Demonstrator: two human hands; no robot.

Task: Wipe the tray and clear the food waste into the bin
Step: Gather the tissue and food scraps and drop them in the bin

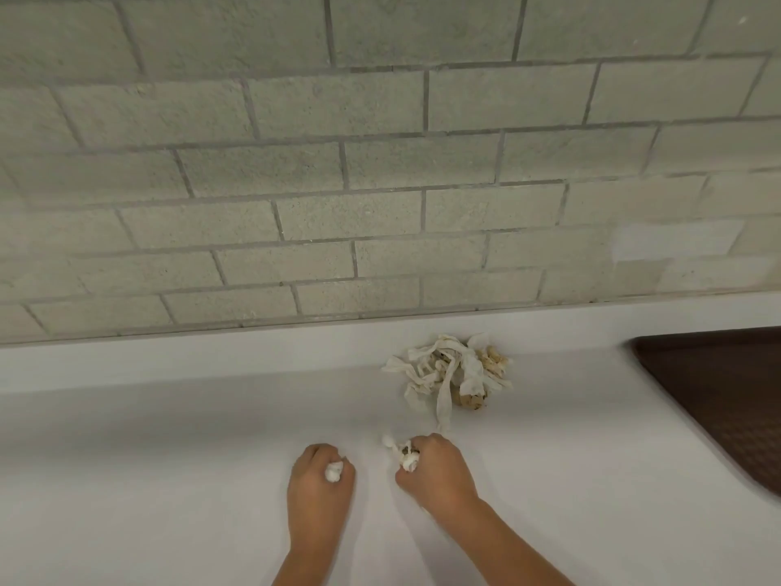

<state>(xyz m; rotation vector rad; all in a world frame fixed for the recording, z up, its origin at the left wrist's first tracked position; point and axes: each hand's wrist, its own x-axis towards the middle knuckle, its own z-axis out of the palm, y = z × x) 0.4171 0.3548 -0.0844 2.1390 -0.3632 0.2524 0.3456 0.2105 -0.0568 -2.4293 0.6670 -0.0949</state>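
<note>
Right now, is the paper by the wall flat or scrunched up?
Scrunched up: the paper towel lies twisted in a heap, brownish bits showing.

Soft, even light fills the view, moderately bright and without glare; only faint, diffuse shadows lie on the white worktop [169, 437]. The brick wall [338, 162] bows with wide-angle distortion. The right edge smears — the dark tray [718, 395] and the bricks above it are blurred, while the middle stays fairly sharp.
</note>
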